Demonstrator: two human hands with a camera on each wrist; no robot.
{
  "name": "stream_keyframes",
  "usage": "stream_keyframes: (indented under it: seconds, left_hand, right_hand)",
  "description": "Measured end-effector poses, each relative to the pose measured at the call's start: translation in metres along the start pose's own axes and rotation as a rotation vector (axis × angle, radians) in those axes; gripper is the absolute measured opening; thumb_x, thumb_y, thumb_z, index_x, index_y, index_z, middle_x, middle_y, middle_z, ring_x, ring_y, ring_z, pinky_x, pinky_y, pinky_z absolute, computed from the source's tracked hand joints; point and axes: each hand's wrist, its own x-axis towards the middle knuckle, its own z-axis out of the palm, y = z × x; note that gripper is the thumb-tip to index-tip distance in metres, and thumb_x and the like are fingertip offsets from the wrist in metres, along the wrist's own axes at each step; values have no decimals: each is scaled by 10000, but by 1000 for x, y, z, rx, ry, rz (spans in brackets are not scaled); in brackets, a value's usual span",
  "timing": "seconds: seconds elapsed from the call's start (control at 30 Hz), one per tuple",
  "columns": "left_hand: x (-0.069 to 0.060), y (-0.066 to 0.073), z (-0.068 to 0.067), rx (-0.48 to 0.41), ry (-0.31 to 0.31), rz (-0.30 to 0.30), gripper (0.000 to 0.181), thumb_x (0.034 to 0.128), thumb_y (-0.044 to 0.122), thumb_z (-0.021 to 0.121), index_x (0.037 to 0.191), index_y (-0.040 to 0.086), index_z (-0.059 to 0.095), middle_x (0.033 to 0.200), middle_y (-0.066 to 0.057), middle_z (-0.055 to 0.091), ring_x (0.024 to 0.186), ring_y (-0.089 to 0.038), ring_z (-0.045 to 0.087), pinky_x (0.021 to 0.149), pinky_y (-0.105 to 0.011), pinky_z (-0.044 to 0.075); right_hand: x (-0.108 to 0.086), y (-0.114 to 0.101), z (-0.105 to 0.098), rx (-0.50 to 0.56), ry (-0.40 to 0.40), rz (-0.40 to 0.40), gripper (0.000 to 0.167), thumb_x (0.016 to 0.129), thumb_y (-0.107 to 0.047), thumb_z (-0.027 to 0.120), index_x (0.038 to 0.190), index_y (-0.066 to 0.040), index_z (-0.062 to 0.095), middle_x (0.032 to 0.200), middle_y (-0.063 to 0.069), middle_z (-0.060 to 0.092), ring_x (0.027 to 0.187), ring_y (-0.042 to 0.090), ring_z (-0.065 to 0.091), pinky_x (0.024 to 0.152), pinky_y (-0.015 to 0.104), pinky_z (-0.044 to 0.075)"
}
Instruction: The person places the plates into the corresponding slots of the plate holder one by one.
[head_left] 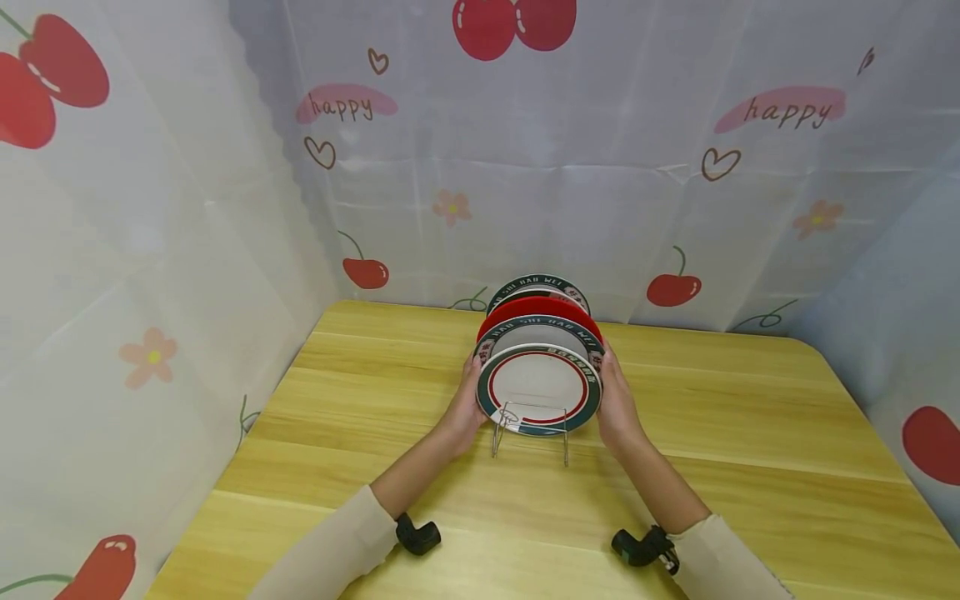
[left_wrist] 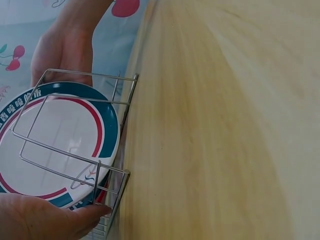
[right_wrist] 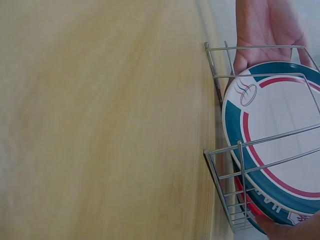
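A wire plate rack (head_left: pixel 567 454) stands on the table with several plates upright in it, one behind another. Foremost is a white plate (head_left: pixel 536 383) with a green rim and a red ring. Behind it come a larger green-rimmed plate, a red plate (head_left: pixel 542 307) and a green-rimmed plate (head_left: pixel 542 283) with lettering at the back. My left hand (head_left: pixel 463 412) grips the loaded rack at its left side, the thumb beside the wire base. From the right side my right hand (head_left: pixel 619 408) grips it too. The plates and rack partly hide the fingers of both hands.
The wooden table (head_left: pixel 750 425) extends to both sides and in front of the rack. A white curtain (head_left: pixel 525 225) printed with cherries hangs just behind the table's back edge, with more cloth at left and right. Black wrist devices (head_left: pixel 417 536) sit at both sleeves.
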Motion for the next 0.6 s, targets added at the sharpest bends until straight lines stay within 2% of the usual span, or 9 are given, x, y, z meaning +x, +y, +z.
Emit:
stream_keyframes:
  seconds: [0.2,0.43,0.6]
  left_hand:
    - [-1,3,2,3,-12,8,706,1068,605,270,1634,272,11,1621,-110,261,1350,-274,414,1104,-440,391]
    - [-2,2,-1,39,-9,11,710,1064,611,283,1636,271,33,1620,-94,254,1379,-283,369,1115,-461,359]
    - [-5,4,-4,53,-7,9,704,1067,606,274,1639,267,44,1621,-106,263,1408,-306,342,1095,-456,363]
  right_hand:
    - [-1,0,0,-26,13,11,603,1095,-521,223,1646,-315,91,1605,-30,252,1443,134,236,1135,189,352]
    - [-2,-1,-1,-35,4,31,597,1097,-518,214,1647,-324,88,1619,-31,239,1447,131,231,1160,210,335]
    - [-2,-3,-4,-67,15,70,618,1088,-543,220,1648,-325,77,1640,-11,223,1469,174,227,1231,355,280]
